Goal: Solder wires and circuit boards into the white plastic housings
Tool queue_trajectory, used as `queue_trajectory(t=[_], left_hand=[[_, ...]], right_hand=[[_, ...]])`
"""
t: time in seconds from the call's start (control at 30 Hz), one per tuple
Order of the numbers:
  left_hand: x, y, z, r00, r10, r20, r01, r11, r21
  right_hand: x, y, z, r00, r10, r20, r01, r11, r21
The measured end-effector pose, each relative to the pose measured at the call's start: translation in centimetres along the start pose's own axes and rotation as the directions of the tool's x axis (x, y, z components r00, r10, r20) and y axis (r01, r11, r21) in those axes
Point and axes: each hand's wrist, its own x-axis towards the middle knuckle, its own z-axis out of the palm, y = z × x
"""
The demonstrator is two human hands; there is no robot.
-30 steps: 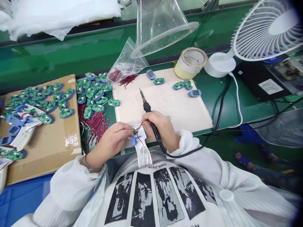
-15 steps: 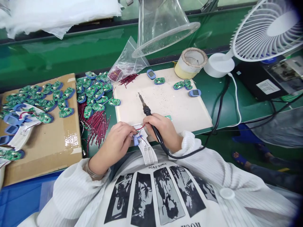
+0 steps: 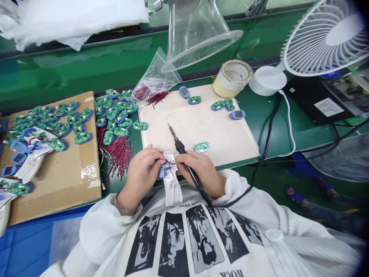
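My right hand (image 3: 200, 169) is closed around the black handle of a soldering iron (image 3: 181, 147), whose tip points up and away over the pale board. The same hand's fingertips pinch near a thin red wire (image 3: 170, 163). My left hand (image 3: 145, 167) is closed on a white plastic housing (image 3: 173, 188) with a blue part (image 3: 163, 171) at its side. That housing hangs over the table's front edge, close to my shirt. Dark thin wires lie across it. Fingers partly hide its upper end. A green circuit board (image 3: 201, 147) lies just beyond my right hand.
A pale work board (image 3: 230, 134) carries a few circuit boards and a tape roll (image 3: 233, 79). Red wires (image 3: 119, 156) and piled circuit boards (image 3: 115, 111) lie left, beside cardboard (image 3: 77, 169). A clear fume hood (image 3: 198, 46) hangs above; a white fan (image 3: 323, 42) stands right.
The white housing has swung more upright, its lower end shifting left. My right hand and the iron have moved slightly down, uncovering the green circuit board. My left hand has turned slightly.
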Motion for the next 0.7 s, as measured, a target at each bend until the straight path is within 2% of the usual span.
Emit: queue_trajectory(t=[0.1, 0.17, 0.23, 0.3, 0.47, 0.53, 0.6, 0.63, 0.67, 0.7], left_hand=[[0.9, -0.5, -0.5, 0.998, 0.053, 0.021, -0.054, 0.995, 0.088], [2.0, -0.8, -1.2, 0.995, 0.094, 0.036, -0.098, 0.987, 0.126], [3.3, -1.3, -2.1, 0.986, 0.144, 0.088, -0.153, 0.982, 0.111], [4.8, -2.1, -2.7, 0.963, 0.188, 0.191, -0.2, 0.979, 0.048], [7.9, -3.9, -2.9, 0.857, 0.22, 0.466, -0.185, 0.975, -0.122], [8.1, -3.6, -2.4, 0.778, 0.264, 0.57, -0.185, 0.963, -0.195], [7.6, -2.6, -1.6, 0.692, 0.315, 0.65, -0.184, 0.947, -0.264], [7.2, -1.8, -1.1, 0.665, 0.328, 0.671, -0.176, 0.942, -0.286], [6.7, -1.0, -0.6, 0.659, 0.325, 0.679, -0.163, 0.942, -0.294], [6.3, -0.3, -0.2, 0.68, 0.299, 0.67, -0.141, 0.949, -0.281]], right_hand=[[-0.8, 0.2, -1.2, 0.996, -0.03, -0.09, 0.033, 0.999, 0.037], [-1.1, 1.1, -2.8, 0.986, -0.058, -0.154, 0.058, 0.998, 0.0], [-1.3, 2.5, -4.3, 0.986, -0.094, -0.139, 0.086, 0.994, -0.067], [-1.6, 3.8, -5.3, 0.993, -0.089, -0.082, 0.081, 0.992, -0.101], [-2.3, 5.6, -4.7, 0.998, -0.05, -0.044, 0.046, 0.996, -0.079], [-2.4, 5.6, -4.1, 0.997, -0.071, -0.041, 0.069, 0.996, -0.06], [-2.4, 5.6, -3.9, 0.995, -0.088, -0.036, 0.087, 0.996, -0.029], [-2.3, 5.6, -3.9, 0.995, -0.093, -0.033, 0.092, 0.996, -0.014], [-2.3, 5.7, -3.9, 0.995, -0.094, -0.029, 0.094, 0.996, -0.006], [-2.3, 5.7, -4.0, 0.995, -0.094, -0.029, 0.094, 0.996, -0.005]])
